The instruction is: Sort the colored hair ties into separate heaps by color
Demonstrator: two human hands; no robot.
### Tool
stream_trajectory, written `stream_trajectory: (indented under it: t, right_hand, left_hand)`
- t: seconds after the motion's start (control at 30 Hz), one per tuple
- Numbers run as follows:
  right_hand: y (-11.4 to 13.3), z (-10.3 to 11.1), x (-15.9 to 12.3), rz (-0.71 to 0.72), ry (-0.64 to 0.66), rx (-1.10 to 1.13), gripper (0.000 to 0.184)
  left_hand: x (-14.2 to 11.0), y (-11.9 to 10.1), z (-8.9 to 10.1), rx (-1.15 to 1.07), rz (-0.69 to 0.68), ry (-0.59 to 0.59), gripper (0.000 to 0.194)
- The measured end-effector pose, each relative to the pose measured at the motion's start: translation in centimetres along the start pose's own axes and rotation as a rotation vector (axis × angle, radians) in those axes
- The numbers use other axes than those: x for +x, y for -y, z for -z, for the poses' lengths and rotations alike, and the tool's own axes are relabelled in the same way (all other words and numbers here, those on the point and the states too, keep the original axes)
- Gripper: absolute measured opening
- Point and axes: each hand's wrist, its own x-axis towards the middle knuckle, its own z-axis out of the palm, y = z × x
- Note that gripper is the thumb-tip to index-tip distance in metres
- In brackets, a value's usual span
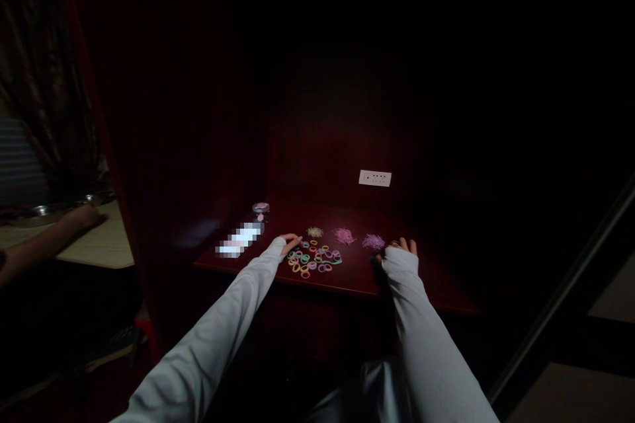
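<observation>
Small colourful hair ties [305, 258] lie in a loose cluster on the dark red desk [347, 283]. My left hand [290, 242] is at the cluster's upper left edge, its fingers stretched towards the ties and no held thing visible. Behind the cluster is a small pale yellow pile [315, 232] of thin strands or bands. A pink pile [344, 236] and a purple pile [374, 242] of the same kind lie further right. Just right of the purple pile, my right hand [404, 246] rests with fingers apart; its palm side is hidden.
A blurred bright rectangle [241, 240] lies on the desk's left, with a small clear round container [260, 209] behind it. A white socket panel [375, 178] is on the back wall. Beyond the left partition, another person's arm [59, 231] reaches over a pale table [116, 234].
</observation>
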Motion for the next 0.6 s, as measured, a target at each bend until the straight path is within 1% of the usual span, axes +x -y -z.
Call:
stream_trajectory:
  t: [0.07,0.17,0.27,0.33,0.4,0.47,0.53,0.6]
  right_hand:
    - [0.5,0.5,-0.1,-0.019,0.025,-0.037,0.032]
    - [1.5,1.2,0.0,-0.018,0.023,-0.02,0.036]
    - [3.3,1.6,0.7,0.001,0.052,0.091,0.038]
    - [4.9,1.6,1.3,0.028,0.105,0.204,0.041]
    - [6.9,1.2,1.8,0.043,0.156,0.294,0.045]
    - [8.9,0.3,2.0,0.056,0.196,0.337,0.048]
    - [10.7,-1.0,2.0,0.084,0.264,0.312,0.05]
    - [12.2,-2.4,2.0,0.139,0.273,0.257,0.047]
  left_hand:
    - [0.0,0.1,0.0,0.0,-0.004,0.004,0.058]
    - [0.3,0.4,-0.1,0.009,-0.01,0.009,0.051]
    - [0.7,0.7,-0.2,0.081,-0.048,-0.025,0.041]
    - [0.9,0.9,-0.3,0.15,-0.097,-0.041,0.033]
    - [1.0,1.0,-0.4,0.193,-0.147,-0.035,0.028]
    - [1.0,1.1,-0.5,0.21,-0.19,-0.005,0.024]
    - [0.7,1.2,-0.6,0.228,-0.234,0.039,0.022]
    - [0.4,1.2,-0.8,0.255,-0.27,0.082,0.022]
